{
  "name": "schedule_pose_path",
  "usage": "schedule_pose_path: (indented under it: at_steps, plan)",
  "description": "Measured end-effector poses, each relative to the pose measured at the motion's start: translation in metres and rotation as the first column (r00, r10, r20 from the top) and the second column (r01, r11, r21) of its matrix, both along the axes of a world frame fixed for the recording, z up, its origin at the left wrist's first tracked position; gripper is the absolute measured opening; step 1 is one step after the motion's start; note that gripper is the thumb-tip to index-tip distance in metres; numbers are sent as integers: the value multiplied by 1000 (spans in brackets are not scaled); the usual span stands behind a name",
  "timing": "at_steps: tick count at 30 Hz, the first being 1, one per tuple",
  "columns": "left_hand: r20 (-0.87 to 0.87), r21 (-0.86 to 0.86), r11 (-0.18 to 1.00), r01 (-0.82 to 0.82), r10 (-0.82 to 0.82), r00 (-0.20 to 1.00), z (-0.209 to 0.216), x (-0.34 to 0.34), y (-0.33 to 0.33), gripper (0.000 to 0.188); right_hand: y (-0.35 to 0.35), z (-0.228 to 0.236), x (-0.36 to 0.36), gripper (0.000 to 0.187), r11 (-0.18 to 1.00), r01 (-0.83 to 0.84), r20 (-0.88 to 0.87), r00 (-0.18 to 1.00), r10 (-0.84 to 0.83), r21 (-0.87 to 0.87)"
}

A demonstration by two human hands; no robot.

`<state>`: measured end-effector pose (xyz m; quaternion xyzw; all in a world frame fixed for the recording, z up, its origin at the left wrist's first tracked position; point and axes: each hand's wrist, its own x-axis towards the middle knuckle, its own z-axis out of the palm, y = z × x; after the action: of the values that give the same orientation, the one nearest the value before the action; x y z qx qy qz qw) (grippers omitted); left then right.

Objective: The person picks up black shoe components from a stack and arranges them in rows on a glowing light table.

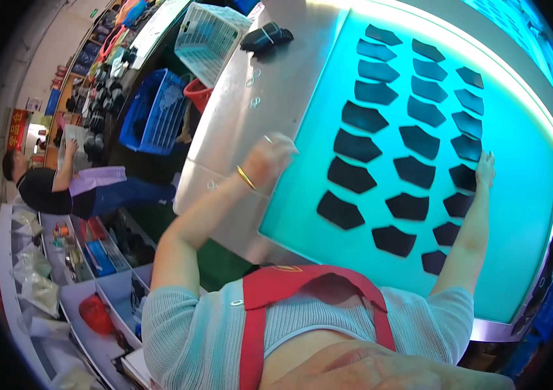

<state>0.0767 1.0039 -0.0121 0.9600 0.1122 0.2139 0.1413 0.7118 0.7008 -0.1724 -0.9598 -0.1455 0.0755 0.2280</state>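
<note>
The steel worktop (270, 84) carries a glowing teal panel (523, 195) that fills most of it, leaving a bare metal strip along the panel's left edge and open teal room at its right and near sides. On the panel lie black pieces (413, 170) in three rows, apart from one another (the far ones run close to the bright top edge). A white basket (208, 36) and a blue crate (153, 110) sit past the worktop's far left edge. The left hand (268, 158) hovers at the panel's left edge, fingers loosely curled; I cannot tell if it holds anything. The right hand (485, 170) lies open, fingers touching a piece (468, 147) in the right row.
</note>
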Motion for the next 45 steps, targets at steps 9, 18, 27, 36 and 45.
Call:
schedule_pose_path:
  at_steps: [9,18,27,36,45]
  plan:
    - [-23,427,649,-629,704,710,3,139,350,93,-23,88,-32,62,920,56,59,995,-86,389]
    - [166,-979,174,109,361,918,49,109,308,49,170,195,-274,19,729,-379,-17,882,471,570]
    - [167,-937,-211,278,429,888,36,-43,16,76,248,278,-473,32,219,-792,327,464,823,570]
    - [-150,-702,-670,239,468,871,42,-161,-139,77,123,225,-564,19,107,-604,83,279,957,790]
    - [-78,-813,-582,-4,102,992,104,-175,-184,74,52,297,-571,17,120,-678,-306,-161,938,725]
